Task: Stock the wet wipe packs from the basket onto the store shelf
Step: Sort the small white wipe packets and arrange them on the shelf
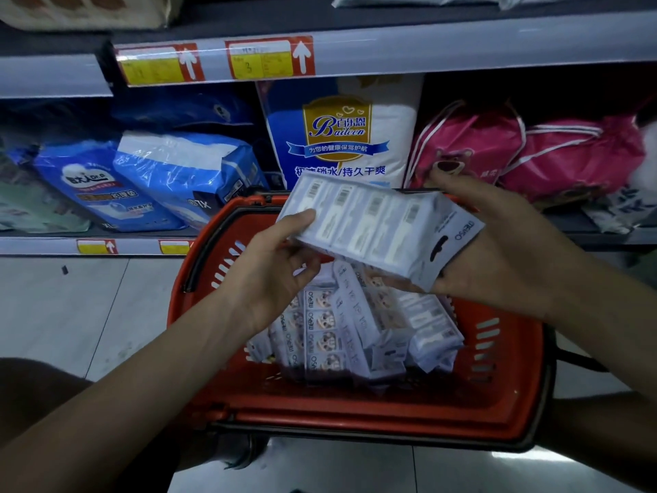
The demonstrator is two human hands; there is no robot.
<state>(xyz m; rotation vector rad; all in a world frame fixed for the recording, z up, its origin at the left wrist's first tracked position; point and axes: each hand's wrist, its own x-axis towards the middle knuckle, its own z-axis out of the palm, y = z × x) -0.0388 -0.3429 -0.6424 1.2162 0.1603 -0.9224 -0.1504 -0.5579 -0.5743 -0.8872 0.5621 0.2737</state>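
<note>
A pale lilac multi-pack of wet wipes point(377, 225) hangs above the red basket point(355, 418), barcode side up. My left hand point(277, 257) grips its left end, thumb on top and fingers beneath. My right hand point(497, 250) holds the right end, fingers curled round the far edge and under the hang tab. Several more wipe packs point(341, 329) lie jumbled inside the basket. Just behind the basket runs the low shelf point(46, 245).
The low shelf holds blue diaper packs point(149, 179), a tall white and blue Baileen bag point(341, 137) and pink drawstring bags point(515, 154). An upper shelf edge point(426, 51) carries yellow and red price tags. Pale floor tiles point(89, 307) lie left of the basket.
</note>
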